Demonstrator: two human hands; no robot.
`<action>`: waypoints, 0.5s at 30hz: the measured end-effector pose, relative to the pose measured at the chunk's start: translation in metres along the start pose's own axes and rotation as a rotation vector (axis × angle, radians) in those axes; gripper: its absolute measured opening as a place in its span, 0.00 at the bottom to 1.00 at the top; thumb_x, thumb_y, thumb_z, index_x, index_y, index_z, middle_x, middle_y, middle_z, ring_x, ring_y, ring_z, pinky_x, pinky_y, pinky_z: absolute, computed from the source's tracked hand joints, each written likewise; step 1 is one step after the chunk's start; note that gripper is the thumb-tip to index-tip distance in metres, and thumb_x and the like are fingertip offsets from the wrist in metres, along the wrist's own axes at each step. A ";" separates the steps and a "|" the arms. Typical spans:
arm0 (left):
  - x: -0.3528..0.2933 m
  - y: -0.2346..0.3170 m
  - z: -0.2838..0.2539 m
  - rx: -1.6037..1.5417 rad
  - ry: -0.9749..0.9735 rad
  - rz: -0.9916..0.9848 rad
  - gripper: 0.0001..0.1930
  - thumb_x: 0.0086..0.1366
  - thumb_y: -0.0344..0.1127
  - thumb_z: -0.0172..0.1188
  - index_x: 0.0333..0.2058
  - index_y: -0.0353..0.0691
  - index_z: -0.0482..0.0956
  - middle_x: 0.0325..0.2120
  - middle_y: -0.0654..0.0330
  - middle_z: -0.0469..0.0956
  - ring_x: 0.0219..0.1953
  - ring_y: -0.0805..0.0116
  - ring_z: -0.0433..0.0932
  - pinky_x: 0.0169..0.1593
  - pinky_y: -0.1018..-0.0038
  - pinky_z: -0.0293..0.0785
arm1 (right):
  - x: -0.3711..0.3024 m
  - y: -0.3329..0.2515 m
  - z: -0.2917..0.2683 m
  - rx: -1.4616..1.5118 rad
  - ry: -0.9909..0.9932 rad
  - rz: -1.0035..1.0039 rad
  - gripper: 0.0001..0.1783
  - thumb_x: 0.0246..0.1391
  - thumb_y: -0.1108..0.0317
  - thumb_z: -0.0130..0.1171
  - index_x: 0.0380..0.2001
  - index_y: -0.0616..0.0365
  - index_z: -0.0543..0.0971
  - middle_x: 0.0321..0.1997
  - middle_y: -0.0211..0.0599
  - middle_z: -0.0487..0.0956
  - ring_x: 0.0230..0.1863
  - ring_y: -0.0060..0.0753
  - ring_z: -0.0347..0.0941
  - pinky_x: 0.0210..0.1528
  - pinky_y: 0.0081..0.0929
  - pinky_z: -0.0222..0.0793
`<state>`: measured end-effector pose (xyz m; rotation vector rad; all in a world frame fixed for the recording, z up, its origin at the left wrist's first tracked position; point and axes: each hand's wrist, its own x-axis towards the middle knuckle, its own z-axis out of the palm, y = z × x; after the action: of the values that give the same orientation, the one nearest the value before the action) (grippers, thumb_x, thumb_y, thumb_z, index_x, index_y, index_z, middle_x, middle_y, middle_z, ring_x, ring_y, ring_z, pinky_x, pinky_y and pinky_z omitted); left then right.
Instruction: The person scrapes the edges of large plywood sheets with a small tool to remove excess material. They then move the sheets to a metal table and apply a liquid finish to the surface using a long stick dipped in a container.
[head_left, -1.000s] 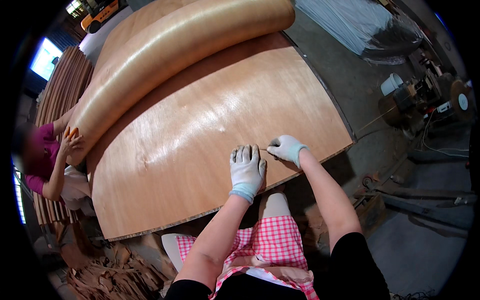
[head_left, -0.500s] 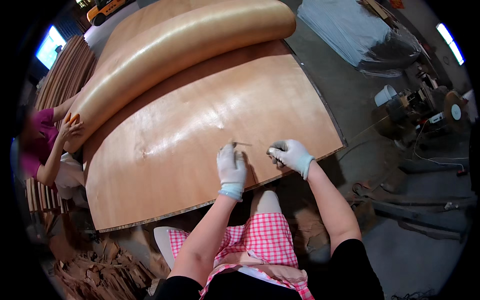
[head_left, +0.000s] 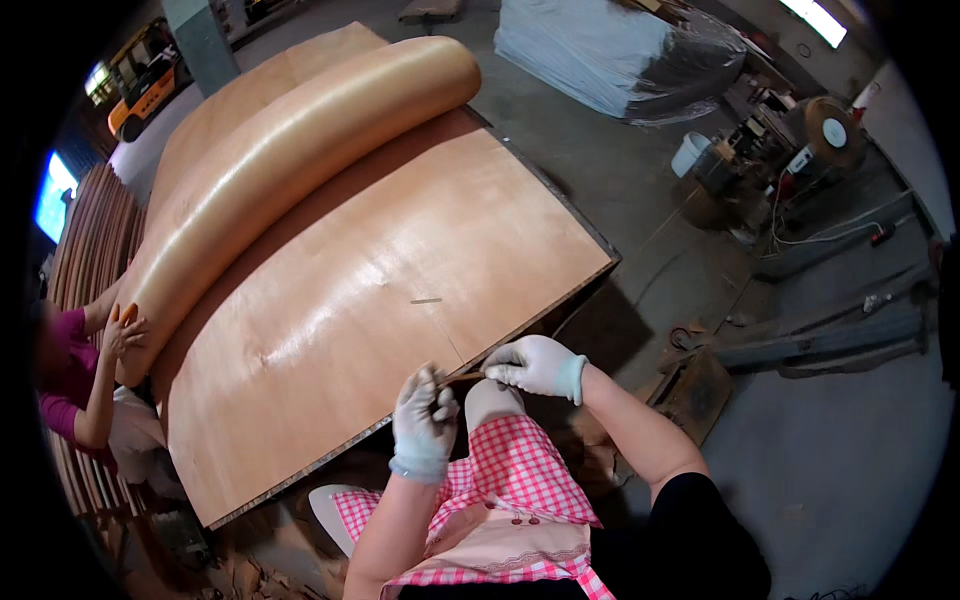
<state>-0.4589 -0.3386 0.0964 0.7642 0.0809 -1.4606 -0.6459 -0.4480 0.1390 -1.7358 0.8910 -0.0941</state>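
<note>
A thin brown strip (head_left: 463, 377) spans the gap between my two hands at the near edge of a broad sheet of wood veneer (head_left: 300, 390). My left hand (head_left: 424, 425), in a white glove with dark fingertips, is closed at the strip's left end. The gloved right hand (head_left: 537, 366) pinches its other end. Farther in on the sheet lies a small thin sliver (head_left: 426, 301), touched by neither hand. Between sliver and edge, a fine dark line (head_left: 455, 347) runs through the wood.
A large veneer roll (head_left: 300, 150) lies across the sheet's far side. At left, a person's hand (head_left: 123, 330) rests by the roll's end, beside stacked boards (head_left: 95, 240). Beyond are a plastic-wrapped stack (head_left: 600, 60), a white bucket (head_left: 690, 154), a machine (head_left: 825, 135) and a forklift (head_left: 145, 95).
Both hands have come back from over the sheet to its near edge and closer together, now with a brown strip between them. The view has swung right. The sliver stays on the sheet.
</note>
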 end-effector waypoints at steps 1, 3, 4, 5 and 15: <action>-0.011 0.011 -0.009 -0.082 -0.070 0.008 0.08 0.66 0.33 0.57 0.41 0.39 0.73 0.31 0.64 0.74 0.22 0.79 0.66 0.21 0.86 0.60 | -0.010 0.001 0.000 -0.077 0.005 -0.038 0.17 0.58 0.59 0.56 0.41 0.63 0.80 0.29 0.37 0.81 0.30 0.27 0.76 0.39 0.27 0.71; -0.033 0.028 -0.028 -0.141 -0.118 0.073 0.08 0.66 0.34 0.57 0.41 0.40 0.74 0.32 0.64 0.75 0.22 0.79 0.67 0.21 0.85 0.60 | -0.030 0.013 0.003 -0.019 -0.046 -0.039 0.16 0.57 0.59 0.55 0.40 0.60 0.80 0.29 0.40 0.81 0.31 0.32 0.77 0.39 0.29 0.71; -0.045 0.036 -0.032 -0.159 -0.101 0.080 0.07 0.66 0.35 0.57 0.40 0.41 0.75 0.31 0.65 0.76 0.21 0.79 0.66 0.21 0.85 0.61 | -0.043 0.011 0.002 -0.075 -0.049 -0.037 0.17 0.57 0.58 0.55 0.41 0.59 0.80 0.30 0.41 0.81 0.32 0.35 0.77 0.40 0.30 0.71; -0.056 0.046 -0.037 -0.174 -0.079 0.097 0.06 0.66 0.35 0.57 0.40 0.43 0.76 0.30 0.65 0.76 0.21 0.79 0.66 0.22 0.84 0.61 | -0.054 0.007 0.002 -0.129 -0.058 -0.043 0.17 0.57 0.58 0.55 0.41 0.59 0.80 0.30 0.43 0.81 0.33 0.38 0.77 0.40 0.30 0.71; -0.084 0.161 -0.149 -0.108 0.166 0.574 0.06 0.68 0.41 0.56 0.38 0.47 0.76 0.29 0.73 0.75 0.18 0.85 0.60 0.19 0.87 0.58 | -0.024 -0.013 0.012 -0.485 0.284 -0.339 0.14 0.55 0.59 0.55 0.32 0.59 0.81 0.34 0.46 0.80 0.39 0.49 0.75 0.45 0.40 0.70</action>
<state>-0.2665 -0.2036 0.0903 0.7424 0.0598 -0.8414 -0.6506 -0.4233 0.1547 -2.3623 0.8592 -0.3820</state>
